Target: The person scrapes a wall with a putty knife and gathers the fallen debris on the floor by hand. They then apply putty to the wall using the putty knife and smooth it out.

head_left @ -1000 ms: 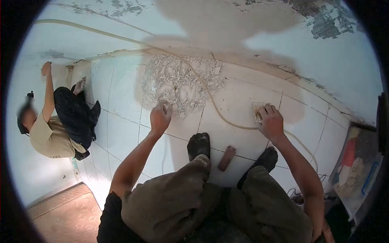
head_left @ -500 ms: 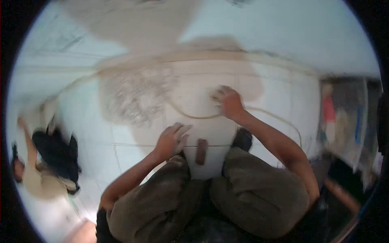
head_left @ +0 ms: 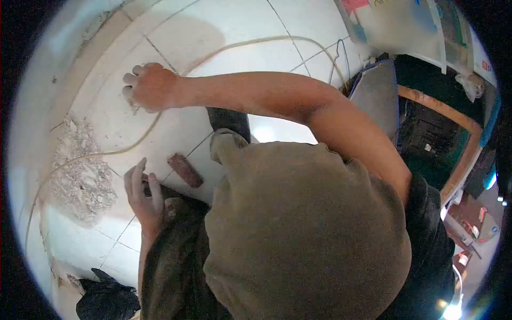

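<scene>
My right hand (head_left: 152, 88) is low over the white tiled floor (head_left: 242, 56), above the rubble, its dusty fingers curled down. Whatever is under its fingers is hidden from me. My left hand (head_left: 143, 193) is beside my left knee with fingers apart, holding nothing. Between my feet and close to that hand lies a reddish-brown block (head_left: 185, 170), flat on the tiles. A heap of pale broken rubble and dust (head_left: 82, 170) spreads left of my left hand. A thin beige hose (head_left: 133, 145) runs across the heap and passes by my right hand.
The wall base (head_left: 85, 56) borders the floor at left. A black bundle of cloth (head_left: 106, 296) shows at the bottom left, perhaps on a person. At right are a grey panel (head_left: 376, 98), a wooden frame (head_left: 442, 109) and a bent wire (head_left: 337, 61). A bright lamp (head_left: 453, 310) shines at bottom right.
My view has turned to the right, so the wall now lies at left and the items at right come closer. My right hand stays low by the floor; my left stays open near my knee.
</scene>
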